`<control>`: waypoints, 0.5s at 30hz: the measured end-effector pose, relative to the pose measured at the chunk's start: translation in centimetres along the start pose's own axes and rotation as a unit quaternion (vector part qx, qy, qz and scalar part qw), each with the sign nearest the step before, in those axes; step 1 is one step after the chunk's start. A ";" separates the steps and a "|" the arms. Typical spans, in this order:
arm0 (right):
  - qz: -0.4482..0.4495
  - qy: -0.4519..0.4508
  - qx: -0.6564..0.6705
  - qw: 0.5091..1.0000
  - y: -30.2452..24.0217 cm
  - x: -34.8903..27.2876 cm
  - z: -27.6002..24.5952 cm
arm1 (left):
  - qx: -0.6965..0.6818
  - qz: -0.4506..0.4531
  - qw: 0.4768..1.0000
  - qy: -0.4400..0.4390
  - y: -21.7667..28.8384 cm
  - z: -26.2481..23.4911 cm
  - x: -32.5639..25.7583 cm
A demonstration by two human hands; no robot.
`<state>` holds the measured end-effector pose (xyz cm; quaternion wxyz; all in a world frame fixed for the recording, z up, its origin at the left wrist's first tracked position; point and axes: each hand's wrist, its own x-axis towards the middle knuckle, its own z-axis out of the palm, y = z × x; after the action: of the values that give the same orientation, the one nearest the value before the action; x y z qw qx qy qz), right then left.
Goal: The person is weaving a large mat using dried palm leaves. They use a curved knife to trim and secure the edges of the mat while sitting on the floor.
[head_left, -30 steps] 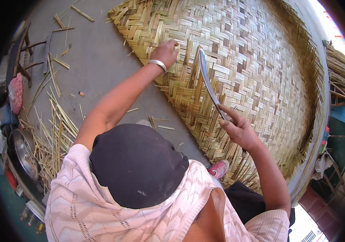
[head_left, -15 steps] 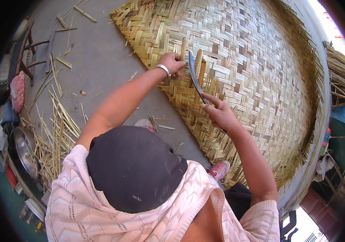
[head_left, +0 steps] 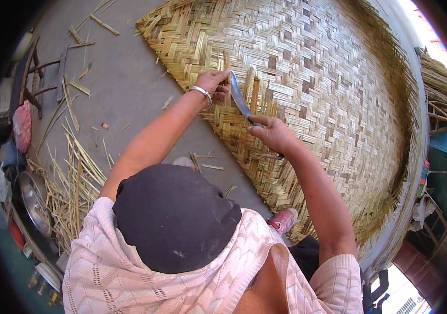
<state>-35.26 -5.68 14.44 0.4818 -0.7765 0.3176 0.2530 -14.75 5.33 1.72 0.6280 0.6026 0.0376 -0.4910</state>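
Observation:
A large woven reed mat (head_left: 312,110) spreads ahead of me and to the right, its left edge running slantwise past my hands. In my right hand (head_left: 275,136) is a sickle (head_left: 240,99) with a dark curved blade, fingers wrapped round its lower end. The blade points away from me and its tip comes up beside the fingers of my left hand (head_left: 213,85). That hand, with a bracelet on its wrist, pinches an upright reed strip (head_left: 227,60) at the mat's edge. Several loose strip ends (head_left: 255,90) stick up just right of the blade.
Cut reed pieces (head_left: 74,183) lie heaped on the grey floor at left. Beyond them are a metal basin (head_left: 36,201), a pink bag (head_left: 22,125) and a wooden chair (head_left: 32,78). Bundled stalks (head_left: 443,83) rest at the far right. My shoe (head_left: 283,221) is beside the mat's edge.
Both hands have shifted a little to the left. The sickle has moved left with my right hand, and its tip is now against or very near the left fingers and the strip.

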 end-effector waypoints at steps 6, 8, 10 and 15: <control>0.044 -0.019 0.048 0.998 -1.7 -0.2 -0.5 | 0.010 -0.035 0.999 0.003 1.0 0.2 0.0; 0.100 -0.046 0.091 0.990 -2.5 0.0 -1.2 | 0.036 -0.033 0.998 0.027 1.3 0.4 0.4; 0.090 -0.039 0.100 0.990 -3.0 0.1 -1.0 | 0.054 -0.039 0.997 0.025 1.5 0.7 0.8; 0.042 0.072 -0.212 0.974 -3.5 0.9 3.5 | 0.021 -0.071 0.994 0.080 1.8 1.3 1.0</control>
<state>-32.44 -1.55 14.44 0.2707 -0.8634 0.3228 0.2775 -13.73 3.31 2.70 0.5741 0.6488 0.1203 -0.4848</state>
